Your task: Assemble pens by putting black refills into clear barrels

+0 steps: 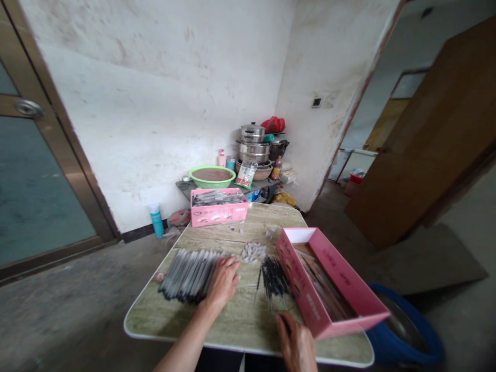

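A row of clear grey pen barrels [186, 274] with dark ends lies side by side on the left of the table. My left hand [223, 281] rests at the right end of this row, touching it, thumb and fingers apart. Just beyond its fingertips is a small heap of whitish caps [253, 252]. Dark, thin pen refills [274, 279] lie in a loose bundle right of the middle. My right hand [296, 338] is at the near end of the refills, its fingers curled; anything between them is hidden.
An open pink box [352, 268] stands at the right, long pieces inside. A second pink box [219, 214], full of pen parts, stands at the far edge of the table [240, 325]. Behind are a green basin [212, 182] and steel pots [253, 150]. A blue tub [422, 330] is on the floor.
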{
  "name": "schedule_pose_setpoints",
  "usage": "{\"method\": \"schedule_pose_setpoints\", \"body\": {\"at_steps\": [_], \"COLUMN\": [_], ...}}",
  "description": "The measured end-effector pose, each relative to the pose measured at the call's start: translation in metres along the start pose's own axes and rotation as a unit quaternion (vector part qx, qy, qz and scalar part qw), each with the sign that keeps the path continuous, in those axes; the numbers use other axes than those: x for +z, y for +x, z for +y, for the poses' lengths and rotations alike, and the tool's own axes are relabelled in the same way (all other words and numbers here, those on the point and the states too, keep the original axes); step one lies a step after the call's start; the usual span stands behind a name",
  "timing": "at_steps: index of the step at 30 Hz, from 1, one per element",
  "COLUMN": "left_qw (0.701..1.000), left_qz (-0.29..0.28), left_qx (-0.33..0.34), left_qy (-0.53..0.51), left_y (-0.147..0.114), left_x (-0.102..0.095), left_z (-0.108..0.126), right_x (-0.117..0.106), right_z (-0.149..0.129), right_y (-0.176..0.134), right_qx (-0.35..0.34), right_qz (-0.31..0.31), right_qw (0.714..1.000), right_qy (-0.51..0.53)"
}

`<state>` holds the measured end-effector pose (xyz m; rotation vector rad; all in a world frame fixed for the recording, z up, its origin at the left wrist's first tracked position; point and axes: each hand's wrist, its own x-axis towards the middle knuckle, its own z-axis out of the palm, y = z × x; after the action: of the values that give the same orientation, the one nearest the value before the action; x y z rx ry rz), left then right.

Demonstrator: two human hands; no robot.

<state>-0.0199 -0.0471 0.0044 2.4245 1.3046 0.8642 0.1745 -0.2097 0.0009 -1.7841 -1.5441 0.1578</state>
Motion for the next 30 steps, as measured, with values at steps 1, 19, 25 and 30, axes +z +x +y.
{"method": "schedule_pose_setpoints", "body": {"at_steps": [1,19,25,30], "left_qw": [1.0,0.989,0.992,0.993], "left_qz": [0.003,-0.027,-0.047,-0.059], "left_qx": [0.003,-0.047,-0.055,-0.054], "left_qy": [-0.02,-0.141,-0.103,-0.084], "left_y": [0.001,0.01,0.009,0.008], "left_x": [0.003,0.04,0.039,0.039], "left_z": [0.006,0.036,0.045,0.044], "right_x": [-0.005,-0.104,-0.096,-0.1], "right_z": [-0.004,0.101,0.108,0.102], "right_y": [0.001,0.145,0.146,0.152], "right_qx": [0.0,-0.03,-0.014,0.034], "right_qz": [-0.002,-0.309,-0.379,-0.403], "right_qw": [1.0,0.892,0.879,0.885], "right_qy": [0.012,-0.33,-0.288,-0.23]}}
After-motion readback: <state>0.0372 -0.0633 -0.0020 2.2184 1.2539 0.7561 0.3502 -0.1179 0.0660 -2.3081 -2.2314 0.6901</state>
